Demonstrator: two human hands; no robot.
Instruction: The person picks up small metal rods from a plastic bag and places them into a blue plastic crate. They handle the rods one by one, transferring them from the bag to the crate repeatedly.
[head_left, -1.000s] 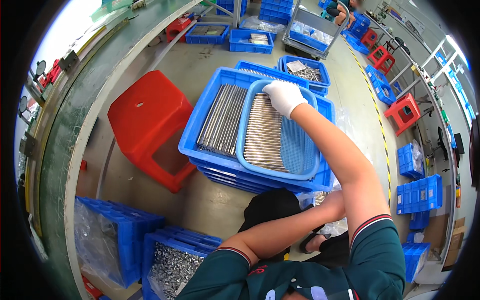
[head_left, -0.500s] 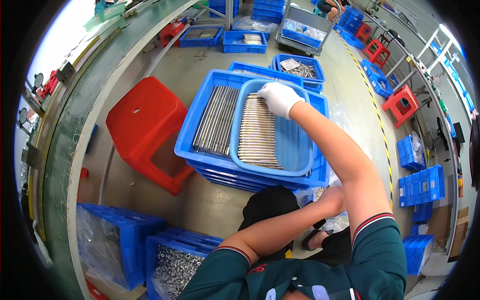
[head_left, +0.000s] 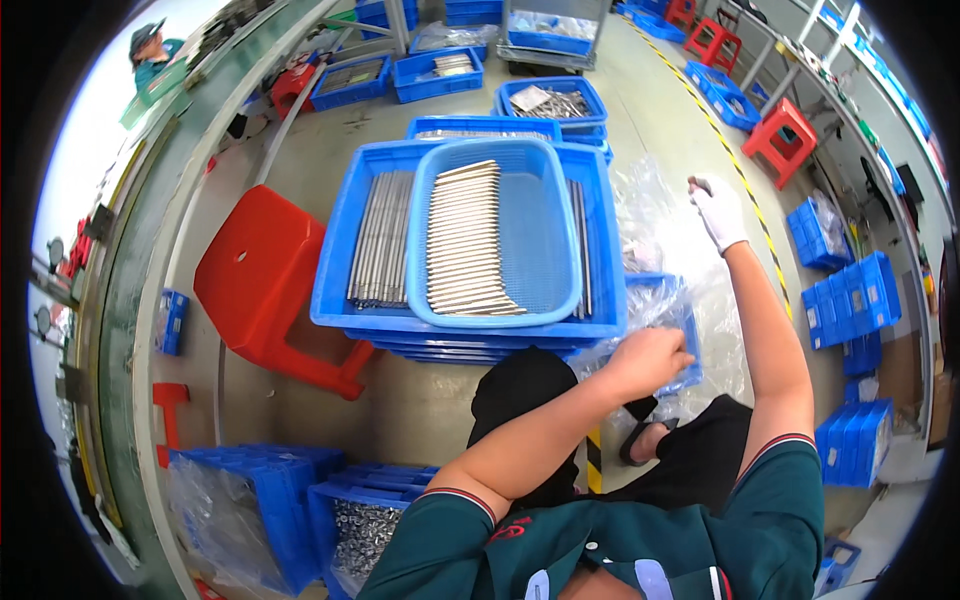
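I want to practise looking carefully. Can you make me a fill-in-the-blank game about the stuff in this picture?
1. The person's right hand wears a glove coloured ____.
2. The metal rods lie mostly on the ____ side of the light blue basket.
3. The stool beside the stacked crates is coloured ____.
4. The floor stripe is yellow and ____.

Missing words: white; left; red; black.
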